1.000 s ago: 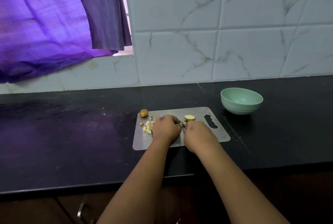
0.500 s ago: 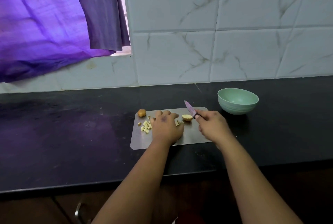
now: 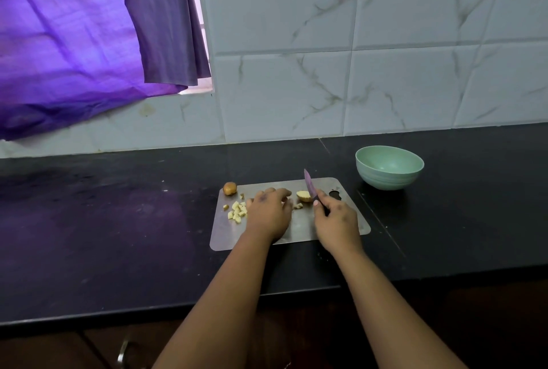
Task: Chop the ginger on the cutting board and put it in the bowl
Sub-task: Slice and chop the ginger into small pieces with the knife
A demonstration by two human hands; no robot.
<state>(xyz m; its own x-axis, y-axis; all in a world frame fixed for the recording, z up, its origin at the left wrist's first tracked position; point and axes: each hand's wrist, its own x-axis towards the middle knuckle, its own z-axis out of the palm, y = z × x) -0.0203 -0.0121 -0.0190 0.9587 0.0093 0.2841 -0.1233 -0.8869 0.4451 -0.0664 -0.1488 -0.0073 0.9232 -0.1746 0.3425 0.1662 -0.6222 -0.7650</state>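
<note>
Your right hand (image 3: 336, 222) grips the knife (image 3: 310, 187) over the cutting board (image 3: 299, 230); your left hand (image 3: 268, 211) rests there, fingers relaxed, beside the ginger half (image 3: 303, 195). Chopped bits (image 3: 236, 212) lie on the board's left, a bowl (image 3: 389, 167) stands right of it, and a ginger knob (image 3: 229, 188) sits at its far-left corner.

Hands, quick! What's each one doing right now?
Left hand: open, resting on the cutting board, holding nothing.
Right hand: gripping the knife.

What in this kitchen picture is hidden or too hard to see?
- Head view: the left hand covers part of the cutting board; whether it touches any ginger cannot be told.
- The knife handle is hidden inside the right hand.
- The bowl floor is hidden by its near wall.
- The chopped ginger pieces are too small to count.
</note>
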